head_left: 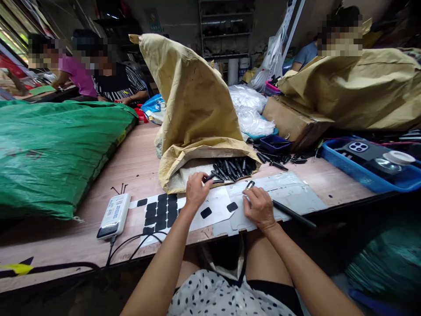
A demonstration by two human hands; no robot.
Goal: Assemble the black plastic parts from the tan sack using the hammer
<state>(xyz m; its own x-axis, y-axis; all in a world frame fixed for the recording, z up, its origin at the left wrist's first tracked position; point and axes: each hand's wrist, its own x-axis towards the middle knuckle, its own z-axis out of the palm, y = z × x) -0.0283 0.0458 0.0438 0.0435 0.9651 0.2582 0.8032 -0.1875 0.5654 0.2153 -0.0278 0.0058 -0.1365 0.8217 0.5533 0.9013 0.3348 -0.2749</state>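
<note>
My left hand [197, 189] is at the mouth of the tan sack [197, 101], its fingers closed on a small black tube-shaped piece [209, 177]. Beside it, a heap of similar black pieces [233, 167] spills from the sack. My right hand [259, 207] is wrapped round a long black rod [292, 213] with a shiny silvery end, above a grey board [292, 193]. Part of the rod is hidden by my fingers. Between my hands lie loose black rounded squares [206, 213], and a white sheet [194, 223] carries rows of them at the left.
A white power bank [114, 216] with black cables stands at the left, near a big green sack [59, 153]. On the right are a blue tray [348, 169] with a phone and jar, a cardboard box [292, 120] and a purple basket [275, 143]. Several people sit across the table.
</note>
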